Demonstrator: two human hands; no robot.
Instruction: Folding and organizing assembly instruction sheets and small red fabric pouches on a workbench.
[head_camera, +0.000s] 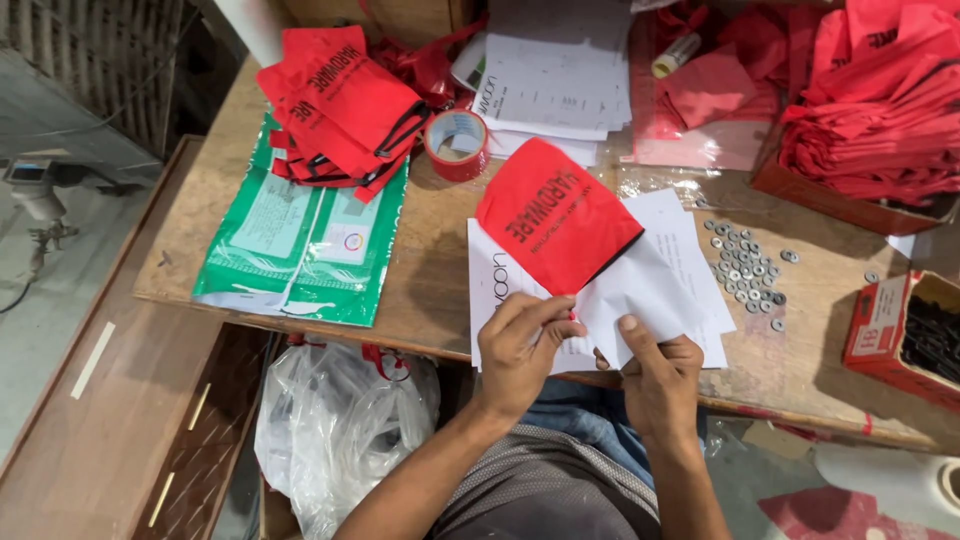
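Observation:
My left hand (520, 350) pinches the lower corner of a red cloth pouch (555, 215) with black print, which stands tilted above white paper sheets (660, 270). Beside it, my right hand (655, 375) grips a folded white sheet (625, 320) at the table's front edge, thumb on top. Both hands sit close together, just in front of my lap.
A stack of red pouches (340, 105) lies on green plastic packets (300, 235) at left. A roll of red tape (457, 143), loose metal washers (745, 265), a red box of black screws (905, 335), more red cloth (870, 110) and papers (555, 75) crowd the wooden table (440, 270). A clear plastic bag (340, 420) sits below.

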